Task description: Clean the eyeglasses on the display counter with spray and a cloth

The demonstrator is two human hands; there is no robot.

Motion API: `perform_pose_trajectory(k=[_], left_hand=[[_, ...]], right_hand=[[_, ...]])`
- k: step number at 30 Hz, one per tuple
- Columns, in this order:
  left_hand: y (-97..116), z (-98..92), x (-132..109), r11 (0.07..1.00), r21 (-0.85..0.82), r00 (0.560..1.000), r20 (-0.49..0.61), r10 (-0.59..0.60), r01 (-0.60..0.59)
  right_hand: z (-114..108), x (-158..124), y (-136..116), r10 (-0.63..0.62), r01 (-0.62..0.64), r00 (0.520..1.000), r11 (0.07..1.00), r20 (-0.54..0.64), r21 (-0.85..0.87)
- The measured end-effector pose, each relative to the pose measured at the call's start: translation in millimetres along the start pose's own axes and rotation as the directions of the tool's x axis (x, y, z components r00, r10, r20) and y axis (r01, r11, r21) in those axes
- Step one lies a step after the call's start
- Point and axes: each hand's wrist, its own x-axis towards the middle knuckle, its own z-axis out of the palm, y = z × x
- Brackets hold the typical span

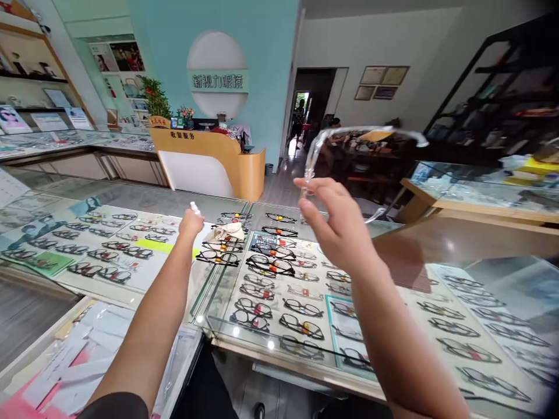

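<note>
My left hand (191, 223) is closed around a small white bottle (195, 208), its top showing above the fist, over the glass counter. Raised at the right, my right hand (334, 218) pinches a clear transparent glasses frame (321, 139) between thumb and fingers; the frame is blurred. A crumpled beige cloth (225, 232) lies on the counter right of my left hand. Near it, several dark eyeglasses (219, 257) with orange tags sit on the glass. More rows of glasses (301, 307) show in the case below my right hand.
An open drawer (13, 372) with papers and plastic bags is at the lower left. Behind the counter stands a wooden reception desk (253, 174). A side counter (480, 203) is at the right. People are visible around a doorway and table at the back.
</note>
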Motion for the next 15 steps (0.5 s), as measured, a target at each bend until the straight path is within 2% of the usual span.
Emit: perform_pose_trajectory(k=[2, 5, 8, 10, 11, 12, 13, 15], left_hand=[[12, -3.0, -8, 0.997, -0.063, 0.998, -0.06, 0.034, -0.038], [46, -1.0, -27, 0.966, -0.193, 0.982, -0.109, 0.152, -0.171], [88, 12.0, -59, 0.837, -0.473, 0.956, -0.041, 0.29, -0.274], [110, 22.9, -88, 0.72, -0.643, 0.92, 0.06, 0.388, -0.261], [118, 27.7, -104, 0.66, -0.719, 0.886, 0.139, 0.443, -0.217], [124, 31.7, -120, 0.594, -0.795, 0.824, 0.252, 0.507, -0.123], [127, 34.8, -135, 0.542, -0.84, 0.737, 0.364, 0.569, -0.004], [129, 38.0, -160, 0.499, -0.842, 0.537, 0.523, 0.662, 0.206]], right_hand=[[13, -13, 12, 0.042, -0.042, 0.999, 0.999, 0.023, 0.023], [31, -42, 34, 0.128, -0.134, 0.99, 0.986, 0.06, 0.098], [46, -71, 53, 0.236, -0.238, 0.971, 0.954, 0.035, 0.184], [52, -83, 61, 0.299, -0.294, 0.954, 0.928, 0.014, 0.228], [53, -87, 63, 0.326, -0.32, 0.945, 0.914, 0.016, 0.251], [54, -89, 64, 0.348, -0.342, 0.937, 0.898, 0.027, 0.276], [55, -91, 64, 0.366, -0.363, 0.929, 0.882, 0.049, 0.302], [55, -92, 62, 0.387, -0.399, 0.916, 0.845, 0.107, 0.356]])
